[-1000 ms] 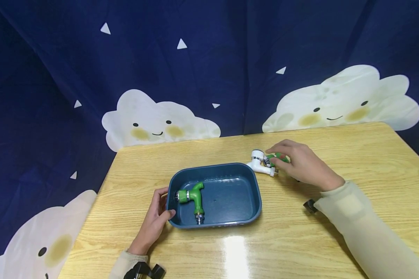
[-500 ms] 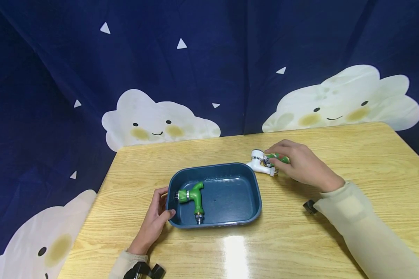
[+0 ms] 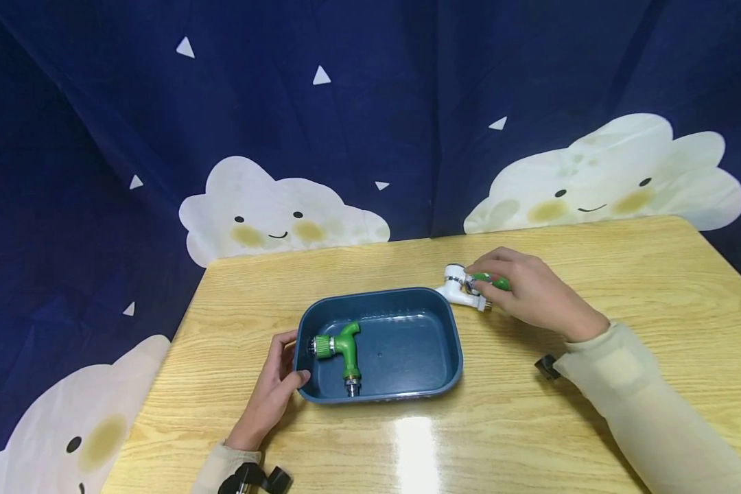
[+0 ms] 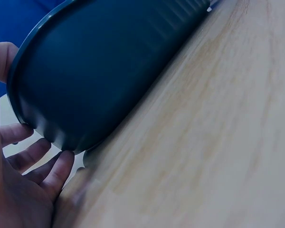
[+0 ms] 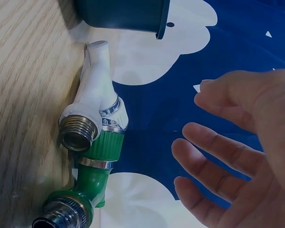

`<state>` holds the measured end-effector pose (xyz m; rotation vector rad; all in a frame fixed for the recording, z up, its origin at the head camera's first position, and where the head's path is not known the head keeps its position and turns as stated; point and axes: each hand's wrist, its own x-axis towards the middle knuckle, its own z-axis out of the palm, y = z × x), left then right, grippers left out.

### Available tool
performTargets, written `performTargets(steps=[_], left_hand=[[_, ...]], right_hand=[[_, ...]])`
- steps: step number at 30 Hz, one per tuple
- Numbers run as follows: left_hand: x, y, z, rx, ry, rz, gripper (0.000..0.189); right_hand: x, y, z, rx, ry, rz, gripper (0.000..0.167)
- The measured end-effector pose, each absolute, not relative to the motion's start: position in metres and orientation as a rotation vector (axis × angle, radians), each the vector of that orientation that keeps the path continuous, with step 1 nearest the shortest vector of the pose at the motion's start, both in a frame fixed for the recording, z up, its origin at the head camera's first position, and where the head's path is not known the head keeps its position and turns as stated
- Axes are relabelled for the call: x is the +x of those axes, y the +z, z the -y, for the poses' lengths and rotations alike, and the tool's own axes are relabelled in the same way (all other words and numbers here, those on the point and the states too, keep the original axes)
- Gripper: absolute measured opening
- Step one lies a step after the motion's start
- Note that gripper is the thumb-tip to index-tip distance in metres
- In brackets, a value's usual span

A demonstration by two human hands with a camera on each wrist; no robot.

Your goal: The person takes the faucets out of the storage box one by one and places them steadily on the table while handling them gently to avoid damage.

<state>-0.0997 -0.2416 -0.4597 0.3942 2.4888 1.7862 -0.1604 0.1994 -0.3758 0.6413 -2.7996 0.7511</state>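
My left hand (image 3: 274,391) grips the left end of a dark blue plastic bin (image 3: 379,396), thumb over the rim and fingers against the outer wall. Inside the bin lies a green faucet (image 3: 348,348) with metal ends. Beyond its right end, a white faucet (image 3: 453,293) lies on the table against a second green faucet (image 3: 497,280). My right hand (image 3: 527,291) hovers over this pair and partly covers the green one in the head view. In the right wrist view, its spread fingers (image 5: 218,142) stand apart from the white faucet (image 5: 92,88) and green faucet (image 5: 96,178).
The wooden table (image 3: 469,439) ends at the back against a dark blue curtain (image 3: 370,123) printed with clouds and triangles. The bin's right end stands close to the white faucet.
The right fingertips have shifted slightly left and now cover a little more of the green faucet beside the white one. The left hand and the bin stay put.
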Motion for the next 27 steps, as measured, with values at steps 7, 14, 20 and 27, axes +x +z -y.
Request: performTargets(steps=[7, 14, 20, 27], left_hand=[[-0.0997, -0.4595, 0.2424, 0.430, 1.785, -2.476, 0.062], [-0.1003, -0.4610, 0.2425, 0.432, 1.802, -2.466, 0.063], [-0.1003, -0.4618, 0.2428, 0.417, 1.798, -2.471, 0.064], [-0.1003, -0.4613, 0.2429, 0.410, 1.794, -2.469, 0.063]], right_hand=[[-0.1586, -0.3736, -0.1972, 0.650, 0.740, 2.800, 0.026], [-0.1559, -0.3720, -0.1950, 0.670, 0.738, 2.778, 0.025], [-0.1548, -0.3716, -0.1940, 0.708, 0.736, 2.757, 0.023], [-0.1543, -0.3717, -0.1925, 0.742, 0.723, 2.740, 0.024]])
